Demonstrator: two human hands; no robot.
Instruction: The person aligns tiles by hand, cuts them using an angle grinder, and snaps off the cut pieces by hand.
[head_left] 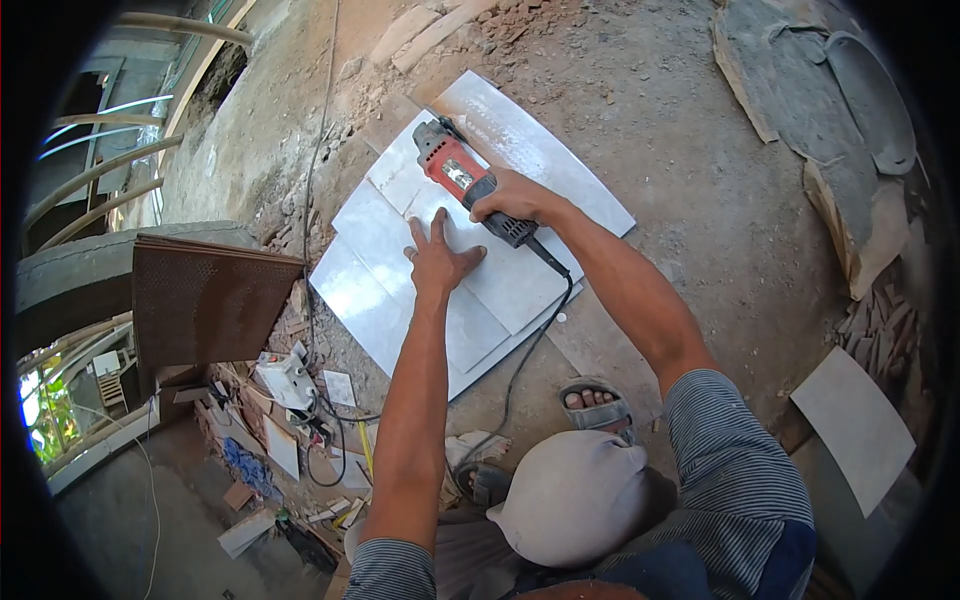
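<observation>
My right hand is wrapped round the rear body of a red and black angle grinder. The grinder's head points up and left, over pale glossy tiles that lie overlapping on the ground. Its disc is mostly hidden from this angle. Fingers spread, my left hand presses flat on the upper tile, just below the grinder. From the tool's back end a black power cord runs down beside the tiles towards my feet.
A white socket box with wires sits at lower left among tile scraps. Brown panels lean behind it. My sandalled foot is close to the tiles' lower edge. A cut tile lies at right; rubble lies beyond.
</observation>
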